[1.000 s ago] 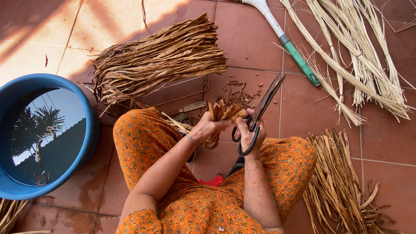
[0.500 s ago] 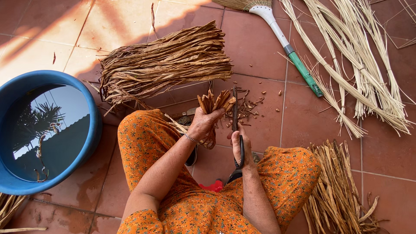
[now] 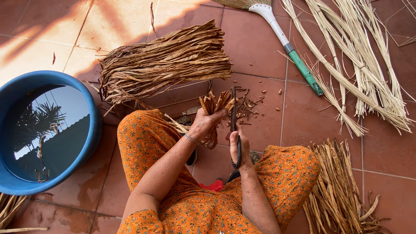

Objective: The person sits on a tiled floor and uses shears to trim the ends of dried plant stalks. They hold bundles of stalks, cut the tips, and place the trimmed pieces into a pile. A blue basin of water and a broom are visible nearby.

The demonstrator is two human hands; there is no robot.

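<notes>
The left hand (image 3: pixel 203 124) squeezes a small bunch of dry brown strips (image 3: pixel 216 104). The right hand (image 3: pixel 239 147) grips closed scissors (image 3: pixel 234 121), blades pointing to twelve o'clock.

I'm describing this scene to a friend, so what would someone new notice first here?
Probably the hands at the centre: the left hand grips a small bunch of dried brown strips while the right hand holds dark scissors beside it, above orange patterned trousers. Next, the big bundle of brown strips on the tiled floor just beyond, and the blue water tub at the left.
</notes>
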